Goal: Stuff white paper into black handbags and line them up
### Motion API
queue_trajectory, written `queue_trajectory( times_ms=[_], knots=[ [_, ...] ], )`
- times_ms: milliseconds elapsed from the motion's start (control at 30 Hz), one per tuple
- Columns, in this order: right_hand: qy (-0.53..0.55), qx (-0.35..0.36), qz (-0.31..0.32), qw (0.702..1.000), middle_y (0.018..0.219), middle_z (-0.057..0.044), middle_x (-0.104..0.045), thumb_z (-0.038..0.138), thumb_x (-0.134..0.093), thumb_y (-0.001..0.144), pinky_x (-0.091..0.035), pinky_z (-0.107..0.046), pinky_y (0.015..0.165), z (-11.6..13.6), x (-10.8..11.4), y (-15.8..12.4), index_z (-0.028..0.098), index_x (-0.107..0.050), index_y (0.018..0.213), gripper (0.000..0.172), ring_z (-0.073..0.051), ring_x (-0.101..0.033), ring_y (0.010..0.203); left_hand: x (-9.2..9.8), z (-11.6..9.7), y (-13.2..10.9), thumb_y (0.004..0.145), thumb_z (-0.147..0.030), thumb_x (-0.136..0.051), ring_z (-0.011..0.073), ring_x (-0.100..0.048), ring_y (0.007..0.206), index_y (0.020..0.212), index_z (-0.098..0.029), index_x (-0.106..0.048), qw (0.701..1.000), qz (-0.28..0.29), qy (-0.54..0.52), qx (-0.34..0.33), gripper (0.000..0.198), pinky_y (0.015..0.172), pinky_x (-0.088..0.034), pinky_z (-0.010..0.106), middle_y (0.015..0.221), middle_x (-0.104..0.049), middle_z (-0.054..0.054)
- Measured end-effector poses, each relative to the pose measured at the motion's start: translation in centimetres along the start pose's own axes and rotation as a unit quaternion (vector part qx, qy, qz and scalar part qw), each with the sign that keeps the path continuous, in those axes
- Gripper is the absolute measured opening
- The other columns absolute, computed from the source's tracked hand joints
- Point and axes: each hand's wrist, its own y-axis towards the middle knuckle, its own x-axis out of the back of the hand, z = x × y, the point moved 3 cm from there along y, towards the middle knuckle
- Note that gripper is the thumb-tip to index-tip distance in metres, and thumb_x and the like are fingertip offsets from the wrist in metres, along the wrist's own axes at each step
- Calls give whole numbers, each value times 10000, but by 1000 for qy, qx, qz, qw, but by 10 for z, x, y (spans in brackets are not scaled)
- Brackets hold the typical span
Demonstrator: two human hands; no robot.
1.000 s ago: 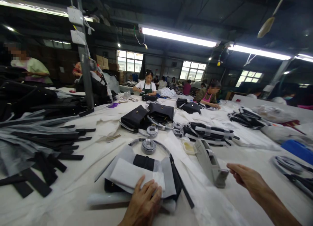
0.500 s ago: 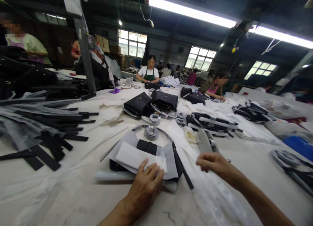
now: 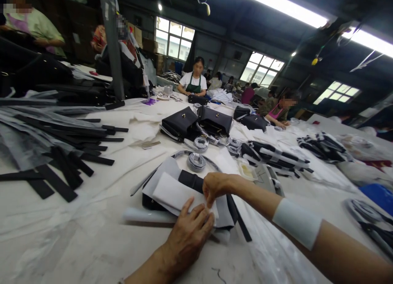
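A black handbag (image 3: 149, 203) lies on the table in front of me, with a grey-white sheet (image 3: 172, 166) spread over it. On that sheet rests a folded white wrap (image 3: 172, 189), and a black strap piece (image 3: 190, 180) shows at its upper edge. My left hand (image 3: 192, 232) lies on the wrap with its fingers stretched out. My right hand (image 3: 216, 186) has curled fingers, pointing down at the wrap's right end beside the left fingertips. Whatever it may pinch is hidden. Just behind the bag sits a wrapped coiled strap (image 3: 196, 162).
Several black straps (image 3: 58, 169) in clear film spread over the left side. More black handbags (image 3: 215, 119) stand further back. Wrapped black pieces (image 3: 276, 155) and a small tray (image 3: 246, 169) lie to the right. Co-workers (image 3: 193, 82) sit or stand around the table.
My right hand has moved left, from beside the bag onto the wrap near my left fingers. My left hand stays on the wrap. The camera view has shifted slightly.
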Motion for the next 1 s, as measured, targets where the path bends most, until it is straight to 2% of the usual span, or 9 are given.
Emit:
queue_trajectory(
  times_ms=[167,333,433,533,633,700,767,867,1000],
  knots=[
    [-62,10,-32,998,375,67,-487,355,-920,411,-400,-257,638,9,2,11,252,-614,409,322,-163,-582,551,-1,1,1,975,-207,-518,213,-590,1126,1212,-192,-588,1000,-4,-5,6,247,1158,-276,514,1083,-673,60],
    [-190,76,-31,978,590,9,-642,451,-916,505,-405,-338,851,5,2,21,232,-627,525,363,-257,-667,819,-1,1,2,961,-195,-529,210,-594,1115,1213,-180,-582,1000,-10,5,-1,257,1155,-275,506,1077,-669,55],
    [-159,33,-84,983,805,-28,-709,459,-948,415,-420,-358,871,-12,7,23,224,-689,740,477,-295,-666,900,1,1,4,978,-217,-502,206,-601,1105,1197,-190,-585,1000,-17,14,-6,236,1142,-304,501,1043,-671,57],
    [-105,-22,-128,986,1078,-70,-704,425,-968,370,-423,-386,934,-34,13,15,244,-699,1067,768,-340,-632,1057,3,1,6,990,-222,-484,200,-614,1076,1172,-197,-593,999,-26,17,-7,214,1131,-322,497,1024,-673,53],
    [-66,-47,-170,982,1358,-109,-581,510,-929,470,-390,-425,1025,-51,11,1,274,-547,1368,1004,-361,-534,1239,4,1,6,986,-214,-494,200,-615,1073,1167,-196,-596,999,-33,13,-6,209,1141,-296,496,1022,-679,46],
    [-1,-34,-183,982,1425,-114,-531,571,-891,524,-403,-399,1033,-60,2,-6,264,-467,1448,1062,-333,-520,1267,3,1,5,976,-205,-512,201,-610,1090,1178,-196,-596,999,-31,10,-6,219,1156,-262,496,1036,-684,40],
    [62,-28,-186,980,1371,-105,-584,571,-886,533,-443,-359,994,-68,-10,-8,245,-537,1397,987,-303,-570,1209,3,1,4,967,-205,-526,201,-608,1101,1182,-199,-597,999,-29,13,-5,226,1161,-250,493,1044,-687,37],
    [84,-61,-210,972,1195,-97,-685,496,-861,623,-484,-353,919,-79,-23,-7,222,-686,1207,668,-281,-643,1075,4,1,4,971,-229,-526,198,-615,1099,1181,-204,-600,999,-27,20,-6,225,1153,-276,488,1050,-689,46],
    [89,-90,-293,948,1197,-116,-676,396,-739,804,-475,-346,924,-78,-25,-12,183,-657,1239,492,-252,-637,1076,7,0,6,979,-242,-518,200,-617,1096,1187,-202,-596,1000,-20,22,-5,226,1145,-289,487,1055,-689,47]
  ],
)
